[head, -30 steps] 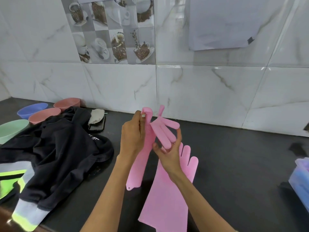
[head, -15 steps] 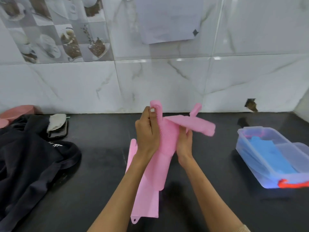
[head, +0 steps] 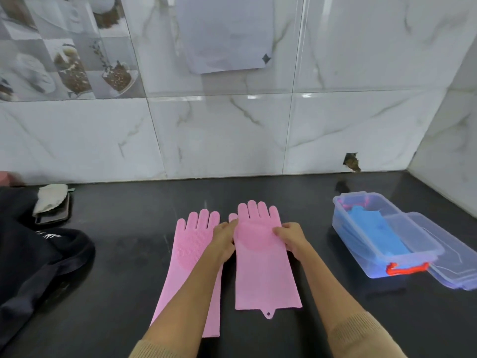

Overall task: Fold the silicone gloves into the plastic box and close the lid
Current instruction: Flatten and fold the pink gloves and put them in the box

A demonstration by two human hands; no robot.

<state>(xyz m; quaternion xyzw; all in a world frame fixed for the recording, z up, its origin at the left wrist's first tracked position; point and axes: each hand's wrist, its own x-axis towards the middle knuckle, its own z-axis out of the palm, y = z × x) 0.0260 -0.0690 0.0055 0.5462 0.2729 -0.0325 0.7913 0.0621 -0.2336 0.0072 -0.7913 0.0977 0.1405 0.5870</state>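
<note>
Marble-look tiles back a dark tabletop point(head: 129, 267). At far left lies a black garment point(head: 33, 254), with a phone point(head: 55, 215) just behind it. Two pink gloves lie flat side by side, fingers toward the wall: the left glove point(head: 191, 249), then the right glove point(head: 263, 267). The left hand point(head: 224, 240) and right hand point(head: 291, 237) pinch the right glove's palm edges. Well to the right, the plastic box point(head: 382, 244) stands open, holding blue gloves point(head: 374, 228), its lid point(head: 449, 254) beside it.

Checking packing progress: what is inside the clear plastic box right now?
The plastic box stands open, holding something blue, apparently folded blue gloves. No pink glove is in it; both lie on the counter. Whatever is under the blue item is covered.
</note>
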